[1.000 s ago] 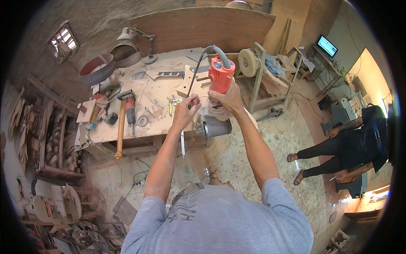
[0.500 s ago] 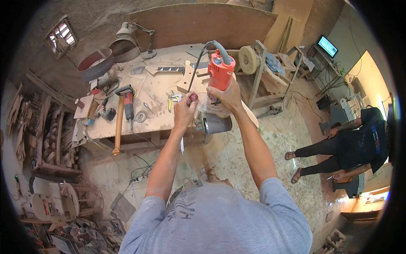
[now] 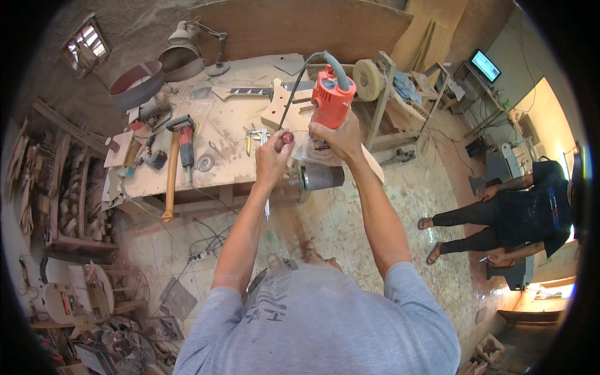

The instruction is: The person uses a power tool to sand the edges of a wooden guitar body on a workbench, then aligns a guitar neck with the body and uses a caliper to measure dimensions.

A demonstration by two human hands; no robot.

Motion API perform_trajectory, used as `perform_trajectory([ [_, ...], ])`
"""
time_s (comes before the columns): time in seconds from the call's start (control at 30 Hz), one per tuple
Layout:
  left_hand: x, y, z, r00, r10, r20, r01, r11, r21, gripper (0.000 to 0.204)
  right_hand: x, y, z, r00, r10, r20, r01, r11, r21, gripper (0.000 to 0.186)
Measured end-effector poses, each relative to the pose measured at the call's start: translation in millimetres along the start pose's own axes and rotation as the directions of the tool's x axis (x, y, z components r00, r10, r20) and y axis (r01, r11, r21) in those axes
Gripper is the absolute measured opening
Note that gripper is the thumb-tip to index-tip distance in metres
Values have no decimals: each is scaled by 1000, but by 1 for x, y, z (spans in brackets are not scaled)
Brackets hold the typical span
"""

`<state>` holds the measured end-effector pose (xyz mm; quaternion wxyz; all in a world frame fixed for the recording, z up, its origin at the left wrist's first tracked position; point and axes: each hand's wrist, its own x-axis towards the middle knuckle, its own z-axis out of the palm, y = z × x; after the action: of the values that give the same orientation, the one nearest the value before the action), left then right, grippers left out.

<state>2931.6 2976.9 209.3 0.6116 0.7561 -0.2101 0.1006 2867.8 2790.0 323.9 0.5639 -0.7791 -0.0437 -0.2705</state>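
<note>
My right hand (image 3: 342,139) is closed around the lower body of a red router (image 3: 332,100), held upright with its grey-sleeved cord rising from the top. A clear plastic guard (image 3: 306,151) shows at the base. My left hand (image 3: 271,159) grips a round dark red knob (image 3: 287,138) at the router's left side. Under the router lies pale wood, mostly hidden by the tool and my hands. Just beyond my left hand sits a guitar-like wooden body (image 3: 272,117) with a dark inlaid fretboard (image 3: 249,91). Yellow-handled pliers (image 3: 249,145) lie beside that hand.
The workbench (image 3: 228,172) carries an angle grinder (image 3: 186,145) and a wooden handle (image 3: 170,181) overhanging its front edge. A sanding drum (image 3: 322,177) juts out near my right forearm. Cables (image 3: 209,240) lie on the floor. A person in black (image 3: 525,200) is at the right.
The router and both hands have shifted slightly to the right relative to the bench. My view has tilted a little, and both grips look unchanged.
</note>
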Motion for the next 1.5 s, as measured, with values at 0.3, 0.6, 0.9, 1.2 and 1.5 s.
perform_trajectory([
  [0.3, 0, 8, -5, 994, -79, 77, 76, 996, 38, 38, -1, -10, -2, 998, 64, 13, -64, 998, -30, 54],
  [0.6, -1, 20, -10, 984, -121, 132, 117, 992, 37, 38, -5, -12, -2, 999, 37, -11, -38, 998, -42, 49],
  [0.9, 0, 14, -9, 982, -128, 142, 125, 992, 29, 39, -6, -8, -1, 999, -3, -32, 2, 999, -35, 46],
  [1.2, 0, 10, -10, 983, -123, 138, 122, 992, 20, 39, -4, -14, 0, 1000, -1, -21, 1, 1000, -20, 48],
  [1.5, 0, 12, -8, 991, -88, 104, 86, 996, 22, 39, -3, -5, -2, 1000, 0, -20, -1, 1000, -28, 49],
])
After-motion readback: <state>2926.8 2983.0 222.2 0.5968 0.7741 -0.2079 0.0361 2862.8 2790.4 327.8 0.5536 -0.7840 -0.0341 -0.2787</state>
